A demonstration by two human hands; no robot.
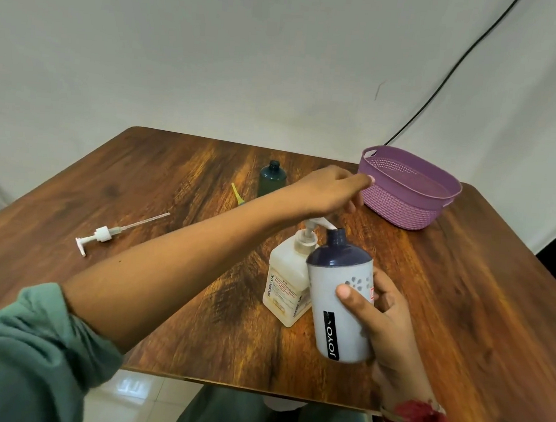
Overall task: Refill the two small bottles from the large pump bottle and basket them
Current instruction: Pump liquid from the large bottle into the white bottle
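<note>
Reading the wooden table [463,292] as a clock with 6 nearest the person, the large pump bottle [285,284] stands just past centre toward 5. The right hand [384,319] grips a grey, purple-shouldered small bottle [339,302], thumb and fingers wrapped round its body. The bottle is tilted, with its open neck up against the pump spout [315,223]. The left hand [328,191] hovers palm down over the pump head, fingers fairly straight and together; contact is unclear through blur. A dark green small bottle [272,180] stands uncapped at 12, the purple basket [403,204] at 2, a loose pump [103,233] at 9, and a yellow-green piece [237,192] at 11.
</note>
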